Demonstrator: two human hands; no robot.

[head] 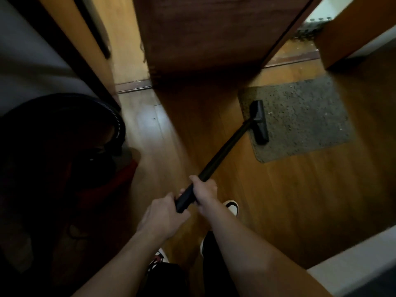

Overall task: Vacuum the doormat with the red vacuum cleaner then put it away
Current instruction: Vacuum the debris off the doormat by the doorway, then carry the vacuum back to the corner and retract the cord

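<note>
Fingers of both hands, left hand (164, 215) behind right hand (203, 192), wrap the black wand (222, 154), which slants up-right to its nozzle (259, 124) resting on the doormat's (300, 118) left edge.

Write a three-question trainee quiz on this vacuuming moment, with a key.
1. True or false: the floor nozzle rests on the doormat.
2. Which hand grips the wand farther from the person: A left hand, B right hand?
3. Fill in: the red vacuum cleaner sits on the person's ____ side.

Key: 1 true; 2 B; 3 left.
</note>
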